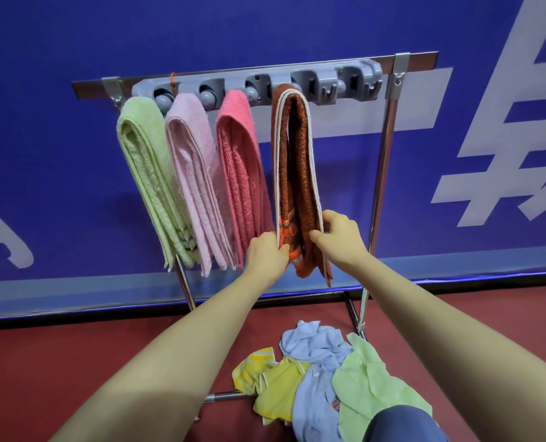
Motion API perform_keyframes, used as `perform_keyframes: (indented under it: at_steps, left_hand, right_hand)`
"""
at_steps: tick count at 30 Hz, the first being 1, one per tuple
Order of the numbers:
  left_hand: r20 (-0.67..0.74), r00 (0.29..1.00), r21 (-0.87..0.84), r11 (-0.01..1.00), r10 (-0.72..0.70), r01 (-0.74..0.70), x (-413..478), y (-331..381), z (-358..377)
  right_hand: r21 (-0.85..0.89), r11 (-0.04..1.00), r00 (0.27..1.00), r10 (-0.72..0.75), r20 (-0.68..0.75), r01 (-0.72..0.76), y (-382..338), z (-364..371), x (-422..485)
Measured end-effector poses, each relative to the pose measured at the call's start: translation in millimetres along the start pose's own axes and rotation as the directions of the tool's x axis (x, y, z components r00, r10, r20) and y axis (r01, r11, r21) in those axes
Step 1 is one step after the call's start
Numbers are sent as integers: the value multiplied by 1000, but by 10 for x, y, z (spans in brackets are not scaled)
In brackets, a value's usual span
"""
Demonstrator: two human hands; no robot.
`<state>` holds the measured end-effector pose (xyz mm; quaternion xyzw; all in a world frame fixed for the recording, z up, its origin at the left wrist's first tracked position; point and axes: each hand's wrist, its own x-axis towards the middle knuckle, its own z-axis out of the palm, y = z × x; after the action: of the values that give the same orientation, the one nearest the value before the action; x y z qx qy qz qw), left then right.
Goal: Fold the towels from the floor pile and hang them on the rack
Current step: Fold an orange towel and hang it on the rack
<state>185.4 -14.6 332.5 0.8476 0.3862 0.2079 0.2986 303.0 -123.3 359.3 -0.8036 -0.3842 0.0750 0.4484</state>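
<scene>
Blue wall, rack [383, 161] | left hand [267, 253], right hand [340, 236] pinch orange towel [294, 173] ends, evening its hang | floor pile [326, 374] remains

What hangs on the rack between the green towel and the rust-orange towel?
In the head view, two folded towels hang there: a pale pink towel, then a deeper pink towel.

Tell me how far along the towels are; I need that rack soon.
Done: a green towel, a pale pink towel and a deep pink towel hang folded on the rack. In hand: the left hand and right hand grip the lower ends of an orange towel hung beside them. Left: the floor pile of yellow, blue and green cloths; two hooks are free.
</scene>
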Motion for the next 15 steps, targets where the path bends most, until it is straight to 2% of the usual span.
perform_keyframes:
  at_steps: [6,11,15]
  left_hand:
    - [31,999,57,998,-24,22,38,-113,54]
    - [-25,1000,131,991,-14,17,1,-107,70]
    - [-107,986,100,986,-125,136,-60,-127,3]
  right_hand:
    - [19,1000,999,-20,-27,20,-72,20,57]
    - [19,1000,1000,-9,-30,10,-62,63,43]
    - [2,1000,996,30,-80,-30,-58,17,39]
